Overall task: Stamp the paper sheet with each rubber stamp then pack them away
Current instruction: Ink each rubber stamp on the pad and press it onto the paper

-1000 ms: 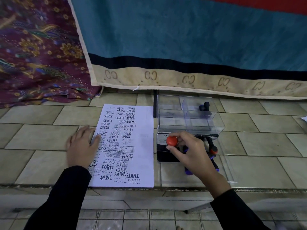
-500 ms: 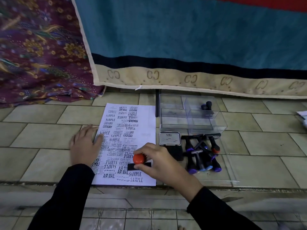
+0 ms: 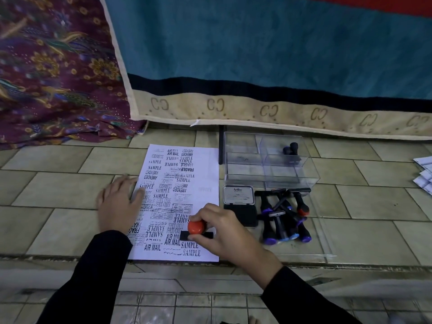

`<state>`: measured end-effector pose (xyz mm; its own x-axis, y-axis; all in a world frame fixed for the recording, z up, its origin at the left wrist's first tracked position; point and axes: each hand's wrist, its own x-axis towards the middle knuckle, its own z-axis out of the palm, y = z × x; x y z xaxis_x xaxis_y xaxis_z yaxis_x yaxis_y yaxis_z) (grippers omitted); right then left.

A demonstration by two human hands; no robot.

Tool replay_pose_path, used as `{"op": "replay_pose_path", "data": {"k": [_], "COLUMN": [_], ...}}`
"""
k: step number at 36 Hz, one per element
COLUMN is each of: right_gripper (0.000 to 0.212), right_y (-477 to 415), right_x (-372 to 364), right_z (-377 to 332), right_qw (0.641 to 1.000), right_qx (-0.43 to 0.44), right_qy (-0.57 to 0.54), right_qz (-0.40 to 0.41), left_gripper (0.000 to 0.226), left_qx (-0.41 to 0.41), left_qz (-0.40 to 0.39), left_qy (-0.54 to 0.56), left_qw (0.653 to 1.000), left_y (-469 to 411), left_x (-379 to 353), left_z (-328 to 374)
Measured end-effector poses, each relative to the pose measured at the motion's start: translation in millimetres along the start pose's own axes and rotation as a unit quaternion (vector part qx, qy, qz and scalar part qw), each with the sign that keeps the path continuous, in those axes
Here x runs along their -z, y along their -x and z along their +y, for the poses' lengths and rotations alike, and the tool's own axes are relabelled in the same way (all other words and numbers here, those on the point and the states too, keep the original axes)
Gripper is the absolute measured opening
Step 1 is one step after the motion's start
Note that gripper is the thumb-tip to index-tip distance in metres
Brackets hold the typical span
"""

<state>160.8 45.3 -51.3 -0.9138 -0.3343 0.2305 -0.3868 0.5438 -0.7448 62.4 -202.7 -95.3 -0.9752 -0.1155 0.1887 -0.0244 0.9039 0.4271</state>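
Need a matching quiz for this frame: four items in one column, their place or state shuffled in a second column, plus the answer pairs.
Column 1
1. red-knobbed stamp
2. ink pad
3. clear box
4. left hand

Column 2
a. flat on the left edge of the paper sheet
b. gripped by the right hand, low on the sheet
c. beyond the ink pad, dark stamps inside
d. lid open, between the sheet and the loose stamps

Pairs: 1-b, 2-d, 3-c, 4-a
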Motion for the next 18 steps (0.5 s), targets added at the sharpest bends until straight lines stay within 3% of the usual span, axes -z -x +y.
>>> {"op": "replay_pose_path", "data": {"k": [11, 18], "right_gripper": [0.031, 0.029], "right_y": [-3.3, -10.2], "right_x": [1.5, 45.8], "right_z": [1.8, 4.3], "right_qw": [1.000, 0.983], "right_qx": [-0.020, -0.072], "right_qy": [-0.011, -0.063], "right_qz": [0.017, 0.158], "left_gripper": [0.034, 0.034], "left_qx": [0.005, 0.006], "left_qz": [0.003, 0.004], "left_qy": [0.000, 0.003], "left_qw": [1.000, 1.000], "left_y": [-0.3, 0.2], "left_x": [0.1, 0.5], "left_z": [1.2, 1.9]}}
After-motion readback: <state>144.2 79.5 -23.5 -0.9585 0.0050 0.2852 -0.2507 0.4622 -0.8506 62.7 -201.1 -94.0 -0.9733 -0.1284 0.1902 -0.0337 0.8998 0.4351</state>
